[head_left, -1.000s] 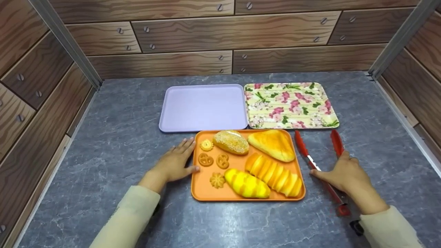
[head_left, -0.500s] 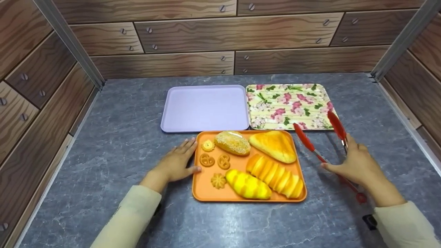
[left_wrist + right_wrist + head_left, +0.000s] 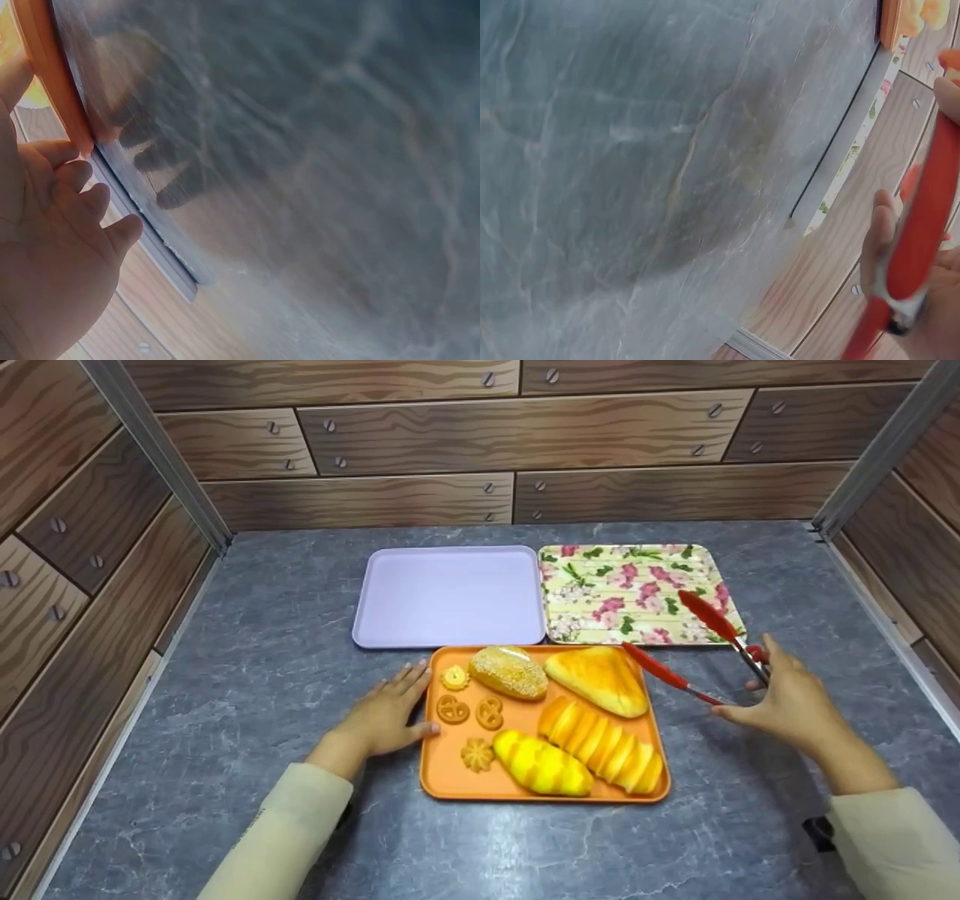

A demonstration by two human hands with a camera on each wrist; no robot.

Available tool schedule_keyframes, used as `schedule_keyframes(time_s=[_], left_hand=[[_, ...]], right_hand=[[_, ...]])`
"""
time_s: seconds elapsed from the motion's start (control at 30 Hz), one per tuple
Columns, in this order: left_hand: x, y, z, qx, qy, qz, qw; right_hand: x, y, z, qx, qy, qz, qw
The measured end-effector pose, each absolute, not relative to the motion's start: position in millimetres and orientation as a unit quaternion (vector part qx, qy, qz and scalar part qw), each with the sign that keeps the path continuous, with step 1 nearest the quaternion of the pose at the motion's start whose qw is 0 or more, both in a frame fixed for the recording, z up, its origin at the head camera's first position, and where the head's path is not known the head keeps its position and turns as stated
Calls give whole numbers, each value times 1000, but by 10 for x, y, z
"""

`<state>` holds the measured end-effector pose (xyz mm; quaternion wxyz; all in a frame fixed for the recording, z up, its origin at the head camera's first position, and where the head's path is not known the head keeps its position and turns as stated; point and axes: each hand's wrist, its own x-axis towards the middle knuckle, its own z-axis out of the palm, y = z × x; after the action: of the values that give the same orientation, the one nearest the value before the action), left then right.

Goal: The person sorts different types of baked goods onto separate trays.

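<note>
My left hand [image 3: 381, 716] rests with fairly straight fingers along the left rim of the orange tray [image 3: 465, 786], its thumb on the edge. In the left wrist view, the left hand [image 3: 67, 240] touches the tray's side. My right hand [image 3: 795, 709] grips red-tipped tongs [image 3: 709, 613] off the table, their arms spread apart. One tip overlaps the tray's upper right corner in view, the other the floral tray [image 3: 630, 592]. Bread on the orange tray includes a triangular piece [image 3: 600, 679], a sliced loaf [image 3: 600, 744], a yellow striped roll [image 3: 541, 763] and a seeded roll [image 3: 508, 672].
Small cookies lie at the orange tray's left, such as a pretzel [image 3: 452, 709] and a flower-shaped cookie [image 3: 477, 754]. A bare lilac tray [image 3: 450, 596] stands behind, beside the floral tray. Wood-patterned walls [image 3: 420, 431] enclose the grey table [image 3: 262, 660] at the back and sides.
My right hand has lifted the tongs off the table and moved them rightward and away from me, the tips turning left toward the orange tray. My left hand stays put.
</note>
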<state>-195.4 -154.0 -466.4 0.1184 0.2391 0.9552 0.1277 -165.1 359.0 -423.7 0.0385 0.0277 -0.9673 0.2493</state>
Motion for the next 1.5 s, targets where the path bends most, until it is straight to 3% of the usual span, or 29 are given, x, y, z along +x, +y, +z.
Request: schedule_keyframes(time_s=[1.5], left_hand=[[-1938,-1540,-4662,237,954,139,117]], right_hand=[[-1699,3488,-4223,149,-965,215,-17]])
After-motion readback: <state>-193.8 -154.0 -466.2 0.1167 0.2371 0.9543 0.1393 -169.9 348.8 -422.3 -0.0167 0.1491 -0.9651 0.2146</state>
